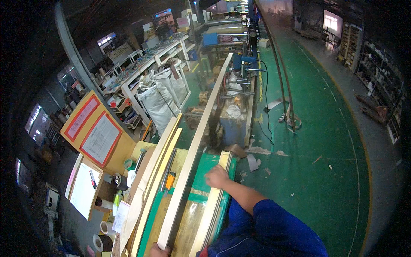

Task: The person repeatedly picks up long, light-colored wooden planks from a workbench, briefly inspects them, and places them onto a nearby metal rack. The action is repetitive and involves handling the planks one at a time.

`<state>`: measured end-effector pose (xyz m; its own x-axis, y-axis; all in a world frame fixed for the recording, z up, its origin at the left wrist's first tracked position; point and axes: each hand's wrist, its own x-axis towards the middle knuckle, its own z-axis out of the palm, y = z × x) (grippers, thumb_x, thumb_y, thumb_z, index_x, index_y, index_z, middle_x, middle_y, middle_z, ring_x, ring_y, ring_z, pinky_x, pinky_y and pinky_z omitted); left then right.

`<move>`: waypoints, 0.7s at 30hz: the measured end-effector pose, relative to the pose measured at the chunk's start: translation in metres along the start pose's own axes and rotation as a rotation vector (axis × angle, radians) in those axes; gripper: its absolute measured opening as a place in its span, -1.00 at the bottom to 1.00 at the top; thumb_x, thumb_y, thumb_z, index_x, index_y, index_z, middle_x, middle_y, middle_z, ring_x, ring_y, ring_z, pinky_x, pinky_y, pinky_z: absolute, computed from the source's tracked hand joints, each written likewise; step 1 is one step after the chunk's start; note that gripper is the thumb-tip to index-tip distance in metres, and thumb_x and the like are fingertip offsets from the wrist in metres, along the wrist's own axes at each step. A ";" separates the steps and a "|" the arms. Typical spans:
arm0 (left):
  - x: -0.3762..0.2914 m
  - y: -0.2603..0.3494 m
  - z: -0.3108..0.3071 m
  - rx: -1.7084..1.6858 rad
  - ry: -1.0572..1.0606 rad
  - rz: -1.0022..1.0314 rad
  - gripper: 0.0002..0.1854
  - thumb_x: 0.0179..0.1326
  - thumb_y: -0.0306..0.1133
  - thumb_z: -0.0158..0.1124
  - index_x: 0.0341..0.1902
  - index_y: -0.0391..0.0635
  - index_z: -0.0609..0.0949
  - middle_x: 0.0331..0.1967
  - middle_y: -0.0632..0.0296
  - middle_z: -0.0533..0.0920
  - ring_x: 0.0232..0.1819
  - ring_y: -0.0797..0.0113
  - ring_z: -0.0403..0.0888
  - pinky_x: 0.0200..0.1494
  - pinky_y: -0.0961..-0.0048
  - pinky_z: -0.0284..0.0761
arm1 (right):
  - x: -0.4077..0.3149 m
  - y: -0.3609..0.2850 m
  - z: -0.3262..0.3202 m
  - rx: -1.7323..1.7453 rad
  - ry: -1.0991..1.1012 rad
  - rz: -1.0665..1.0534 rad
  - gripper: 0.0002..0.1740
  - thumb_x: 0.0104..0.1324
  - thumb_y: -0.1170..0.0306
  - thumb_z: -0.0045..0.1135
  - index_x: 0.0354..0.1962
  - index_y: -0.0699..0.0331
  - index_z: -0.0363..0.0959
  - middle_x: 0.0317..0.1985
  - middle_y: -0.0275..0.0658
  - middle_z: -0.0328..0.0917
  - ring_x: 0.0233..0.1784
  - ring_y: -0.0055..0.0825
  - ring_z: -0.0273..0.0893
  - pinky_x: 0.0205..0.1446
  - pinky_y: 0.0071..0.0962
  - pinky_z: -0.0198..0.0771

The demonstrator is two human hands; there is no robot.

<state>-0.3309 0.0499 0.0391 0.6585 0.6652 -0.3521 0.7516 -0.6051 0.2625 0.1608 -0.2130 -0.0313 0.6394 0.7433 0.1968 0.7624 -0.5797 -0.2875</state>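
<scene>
My left hand (pixel 159 250), partly cut off by the bottom edge, holds the near end of a long pale wood-toned strip (pixel 202 130). The strip runs away from me over the bench, and its far end reaches towards a machine. My right hand (pixel 218 177) is on a stack of pale strips (pixel 208 210) along the bench's right side. Its fingers bend over the stack's left edge; their grip is hidden. Left of the held strip lie an orange-handled utility knife (pixel 170 181), a dark rod (pixel 168 168) and more long strips (pixel 157 173).
The bench top (pixel 200 170) is partly green. A board with posted papers (pixel 99 128) stands at left, near a red-and-black cutter (pixel 92 179) and tape rolls (pixel 102 242). White sacks (pixel 159 102) stand beyond. A dark cable (pixel 265 122) and scraps (pixel 252 162) lie on the green floor (pixel 314 189).
</scene>
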 end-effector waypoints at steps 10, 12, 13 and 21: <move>-0.081 0.036 -0.132 0.228 0.056 -0.055 -0.39 0.20 0.17 0.46 -0.09 -0.21 0.62 -0.32 -0.18 0.76 -0.25 -0.28 0.74 -0.07 -0.14 0.60 | -0.001 -0.001 -0.003 0.014 0.049 -0.024 -0.71 0.22 0.08 0.25 -0.28 0.04 0.78 -0.30 -0.25 0.74 -0.07 -0.21 0.62 0.23 -0.13 0.32; -0.093 0.040 -0.139 0.236 0.173 0.036 -0.44 0.18 0.11 0.48 -0.11 -0.20 0.63 -0.35 -0.18 0.76 -0.28 -0.23 0.74 -0.10 -0.10 0.60 | -0.001 -0.001 -0.002 0.004 0.049 -0.042 -0.71 0.23 0.07 0.22 -0.34 0.06 0.75 -0.32 -0.23 0.74 -0.10 -0.21 0.62 0.21 -0.12 0.33; -0.098 0.042 -0.141 0.186 0.155 0.024 -0.45 0.17 0.09 0.49 -0.10 -0.20 0.63 -0.35 -0.19 0.75 -0.27 -0.24 0.74 -0.09 -0.11 0.60 | -0.001 -0.001 -0.002 0.004 0.053 -0.050 -0.70 0.25 0.06 0.20 -0.39 0.07 0.72 -0.33 -0.22 0.74 -0.12 -0.21 0.63 0.19 -0.12 0.34; -0.149 0.074 -0.078 0.048 -0.243 -0.208 -0.16 0.22 0.33 0.39 0.28 -0.18 0.58 0.06 -0.36 0.72 0.15 -0.33 0.70 0.19 -0.09 0.62 | 0.002 -0.006 -0.012 -0.026 0.055 -0.043 -0.71 0.23 0.11 0.22 -0.44 0.13 0.70 -0.41 -0.20 0.68 -0.16 -0.15 0.60 0.18 -0.09 0.34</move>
<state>-0.3705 -0.0601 0.1808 0.4580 0.6565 -0.5993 0.8627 -0.4908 0.1217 0.1588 -0.2121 -0.0183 0.6100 0.7485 0.2600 0.7911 -0.5567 -0.2534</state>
